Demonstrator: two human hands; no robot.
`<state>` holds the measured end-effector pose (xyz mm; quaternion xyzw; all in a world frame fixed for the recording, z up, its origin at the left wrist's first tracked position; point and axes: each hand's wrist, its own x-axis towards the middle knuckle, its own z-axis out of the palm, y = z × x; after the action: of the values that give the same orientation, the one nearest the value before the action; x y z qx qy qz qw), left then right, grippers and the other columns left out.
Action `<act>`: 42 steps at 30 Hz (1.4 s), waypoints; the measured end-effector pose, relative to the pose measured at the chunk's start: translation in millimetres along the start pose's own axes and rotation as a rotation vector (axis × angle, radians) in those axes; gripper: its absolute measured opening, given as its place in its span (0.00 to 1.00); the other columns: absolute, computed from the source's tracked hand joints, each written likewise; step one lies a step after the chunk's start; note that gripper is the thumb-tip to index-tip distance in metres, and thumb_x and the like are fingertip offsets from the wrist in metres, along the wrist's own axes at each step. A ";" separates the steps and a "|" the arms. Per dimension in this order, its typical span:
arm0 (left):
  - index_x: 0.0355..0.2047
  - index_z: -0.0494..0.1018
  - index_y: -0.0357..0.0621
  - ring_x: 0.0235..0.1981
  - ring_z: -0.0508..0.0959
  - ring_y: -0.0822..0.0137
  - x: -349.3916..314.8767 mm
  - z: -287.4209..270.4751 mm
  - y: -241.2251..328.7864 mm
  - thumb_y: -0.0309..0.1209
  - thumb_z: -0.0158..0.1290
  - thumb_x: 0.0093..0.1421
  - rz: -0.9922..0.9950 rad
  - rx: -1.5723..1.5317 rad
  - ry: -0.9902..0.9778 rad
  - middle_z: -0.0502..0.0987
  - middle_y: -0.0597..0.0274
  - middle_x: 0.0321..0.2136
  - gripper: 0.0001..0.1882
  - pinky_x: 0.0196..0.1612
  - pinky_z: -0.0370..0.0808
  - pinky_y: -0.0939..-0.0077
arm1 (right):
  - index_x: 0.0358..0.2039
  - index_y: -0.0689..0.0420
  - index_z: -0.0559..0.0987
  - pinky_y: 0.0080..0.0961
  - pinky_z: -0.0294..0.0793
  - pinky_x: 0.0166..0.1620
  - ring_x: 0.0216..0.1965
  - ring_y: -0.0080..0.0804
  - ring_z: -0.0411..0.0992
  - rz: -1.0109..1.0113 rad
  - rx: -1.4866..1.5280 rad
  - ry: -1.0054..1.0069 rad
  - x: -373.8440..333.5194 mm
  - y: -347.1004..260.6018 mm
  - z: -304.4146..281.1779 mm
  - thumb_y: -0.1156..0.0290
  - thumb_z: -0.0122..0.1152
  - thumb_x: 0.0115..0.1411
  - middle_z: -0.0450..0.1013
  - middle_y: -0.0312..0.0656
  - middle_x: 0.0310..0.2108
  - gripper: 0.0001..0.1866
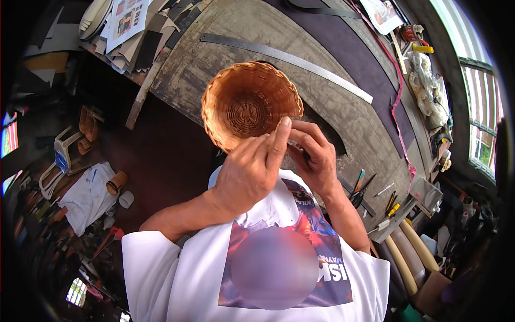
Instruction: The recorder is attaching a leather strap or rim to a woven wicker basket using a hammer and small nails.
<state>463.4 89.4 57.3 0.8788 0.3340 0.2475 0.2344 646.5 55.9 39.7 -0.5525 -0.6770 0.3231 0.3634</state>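
Observation:
A round brown wicker basket [251, 102] with a braided rim is tilted so that its open mouth and woven bottom face me. It is at the near edge of the worktable [185, 75]. My left hand [256, 163] is closed on the near rim, its thumb and index finger meeting at the basket's right edge. Right beside it, the fingers of my right hand [314, 155] are curled in against the same edge. Their tips are partly hidden, and what they pinch cannot be made out. Behind the basket lies a dark curved piece [324, 129], mostly covered.
A steel ruler [289, 65] crosses the table beyond the basket. Dark sheet material [343, 48] and a pink tape [398, 102] lie farther right. Scissors [360, 192], pens and a yellow-handled cutter [394, 210] are at the near right. Card pieces [155, 40] are stacked at the far left.

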 end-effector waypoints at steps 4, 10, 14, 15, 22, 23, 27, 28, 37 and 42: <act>0.67 0.53 0.33 0.35 0.79 0.54 0.1 -22.0 -9.9 0.20 0.55 0.59 -0.229 -0.097 0.020 0.79 0.53 0.32 0.37 0.44 0.74 0.63 | 0.48 0.56 0.78 0.31 0.80 0.40 0.41 0.44 0.78 -0.081 0.236 -0.010 22.9 5.5 25.6 0.81 0.65 0.55 0.76 0.44 0.44 0.19; 0.62 0.60 0.38 0.37 0.80 0.51 4.0 -37.8 -31.0 0.19 0.54 0.61 -0.370 -0.116 0.070 0.80 0.48 0.36 0.28 0.41 0.75 0.63 | 0.44 0.61 0.76 0.37 0.76 0.38 0.36 0.51 0.76 -0.132 0.238 0.037 52.0 -1.1 45.4 0.79 0.62 0.57 0.76 0.49 0.37 0.14; 0.48 0.70 0.35 0.37 0.80 0.50 7.0 -44.9 -33.0 0.23 0.54 0.62 -0.310 0.030 0.107 0.79 0.47 0.36 0.14 0.41 0.75 0.62 | 0.45 0.61 0.76 0.39 0.75 0.38 0.38 0.52 0.76 -0.184 0.148 0.047 64.1 -8.8 42.4 0.77 0.62 0.58 0.76 0.51 0.38 0.13; 0.44 0.72 0.34 0.37 0.80 0.50 8.2 -46.0 -35.7 0.24 0.54 0.63 -0.338 0.049 0.101 0.79 0.47 0.36 0.11 0.41 0.75 0.62 | 0.44 0.61 0.77 0.39 0.75 0.38 0.37 0.54 0.76 -0.167 0.168 0.044 68.9 -8.3 43.0 0.76 0.62 0.58 0.76 0.52 0.37 0.12; 0.43 0.73 0.34 0.37 0.80 0.50 14.3 -55.6 -66.8 0.27 0.54 0.63 -0.296 -0.066 0.079 0.79 0.47 0.35 0.11 0.41 0.76 0.63 | 0.40 0.65 0.80 0.27 0.74 0.32 0.25 0.29 0.75 0.201 0.348 -0.130 92.4 -13.1 35.9 0.71 0.64 0.61 0.77 0.44 0.26 0.11; 0.42 0.73 0.35 0.37 0.80 0.48 17.0 -56.8 -69.7 0.28 0.54 0.63 -0.291 -0.080 0.061 0.79 0.47 0.35 0.11 0.42 0.75 0.60 | 0.40 0.65 0.80 0.27 0.74 0.32 0.25 0.29 0.75 0.200 0.346 -0.124 94.4 -11.7 36.2 0.71 0.64 0.61 0.77 0.44 0.26 0.11; 0.45 0.72 0.34 0.37 0.80 0.51 26.4 -67.0 -81.9 0.29 0.52 0.65 -0.291 -0.078 -0.044 0.79 0.46 0.35 0.12 0.41 0.75 0.65 | 0.43 0.65 0.80 0.18 0.72 0.31 0.26 0.17 0.71 0.295 0.633 -0.138 100.5 -4.9 43.2 0.71 0.62 0.64 0.75 0.34 0.26 0.11; 0.45 0.72 0.34 0.37 0.80 0.51 29.3 -69.1 -86.4 0.29 0.52 0.65 -0.286 -0.079 -0.048 0.79 0.46 0.35 0.12 0.41 0.75 0.65 | 0.44 0.65 0.80 0.18 0.71 0.31 0.26 0.17 0.70 0.299 0.691 -0.123 101.2 -2.8 45.9 0.71 0.61 0.64 0.75 0.33 0.26 0.11; 0.42 0.71 0.38 0.35 0.79 0.44 47.1 -74.8 -105.1 0.32 0.49 0.65 -0.196 -0.166 -0.176 0.78 0.45 0.32 0.11 0.38 0.74 0.55 | 0.45 0.64 0.81 0.14 0.69 0.29 0.26 0.13 0.68 0.346 0.794 -0.007 104.2 -5.5 55.1 0.70 0.60 0.66 0.75 0.31 0.28 0.12; 0.39 0.74 0.40 0.32 0.79 0.45 54.9 -61.0 -109.1 0.32 0.49 0.65 -0.219 -0.119 -0.070 0.79 0.48 0.29 0.09 0.34 0.74 0.56 | 0.44 0.64 0.82 0.14 0.69 0.29 0.26 0.13 0.69 0.429 0.814 0.123 103.5 -1.5 66.8 0.70 0.62 0.64 0.76 0.32 0.28 0.12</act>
<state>411.8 215.8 56.4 0.8296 0.4044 0.2088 0.3234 576.0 154.9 19.7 -0.5105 -0.3429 0.5971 0.5151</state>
